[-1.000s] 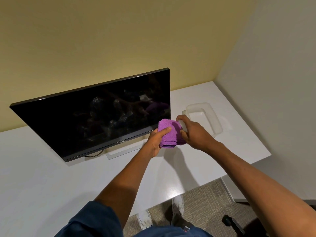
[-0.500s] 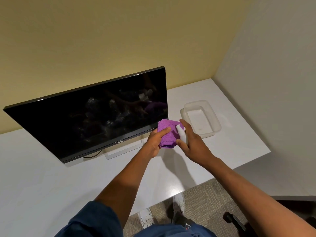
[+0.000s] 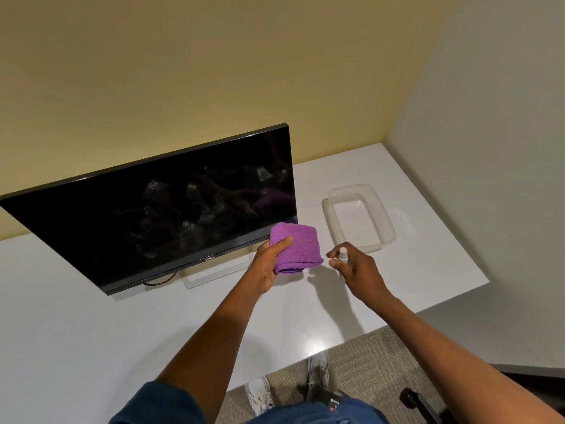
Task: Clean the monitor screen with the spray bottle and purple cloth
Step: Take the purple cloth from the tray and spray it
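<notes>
A black monitor (image 3: 171, 215) stands tilted on the white desk (image 3: 76, 316), its dark screen showing smudges and spray marks. My left hand (image 3: 269, 264) grips a folded purple cloth (image 3: 298, 247) just in front of the screen's lower right corner. My right hand (image 3: 356, 267) holds a small white spray bottle (image 3: 343, 254) to the right of the cloth, its top pointing toward the cloth, a short gap between them.
A clear plastic tray (image 3: 386, 237) sits on the desk right of the monitor, behind my right hand. The monitor's white stand (image 3: 214, 275) and a dark cable (image 3: 159, 281) lie under the screen. Walls close off the back and right.
My right hand with the spray bottle has drawn away from the cloth to the right. The cloth is now fully uncovered in my left hand.
</notes>
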{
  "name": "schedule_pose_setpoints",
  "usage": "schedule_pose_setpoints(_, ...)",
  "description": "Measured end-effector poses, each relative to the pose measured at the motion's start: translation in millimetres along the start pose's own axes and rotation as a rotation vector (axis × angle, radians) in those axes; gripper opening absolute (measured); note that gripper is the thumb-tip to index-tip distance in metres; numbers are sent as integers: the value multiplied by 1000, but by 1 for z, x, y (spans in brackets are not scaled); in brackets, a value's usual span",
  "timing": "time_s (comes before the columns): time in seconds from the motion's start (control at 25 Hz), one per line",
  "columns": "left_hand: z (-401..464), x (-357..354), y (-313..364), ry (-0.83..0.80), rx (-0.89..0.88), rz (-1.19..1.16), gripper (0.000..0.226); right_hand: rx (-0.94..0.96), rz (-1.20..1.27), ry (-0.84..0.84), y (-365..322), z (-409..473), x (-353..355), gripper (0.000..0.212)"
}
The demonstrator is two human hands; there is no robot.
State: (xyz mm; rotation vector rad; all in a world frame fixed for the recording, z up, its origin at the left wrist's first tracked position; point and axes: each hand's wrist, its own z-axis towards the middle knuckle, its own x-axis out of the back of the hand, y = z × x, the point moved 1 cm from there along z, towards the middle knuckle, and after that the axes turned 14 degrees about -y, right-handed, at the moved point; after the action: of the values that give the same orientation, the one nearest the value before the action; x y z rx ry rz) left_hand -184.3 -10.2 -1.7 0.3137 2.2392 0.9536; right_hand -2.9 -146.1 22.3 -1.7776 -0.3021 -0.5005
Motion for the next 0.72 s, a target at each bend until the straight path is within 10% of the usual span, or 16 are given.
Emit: schedule_pose_setpoints(0.72,23,17,-13,155,-7,-16,44,-66,36,-259,70,63,3,38)
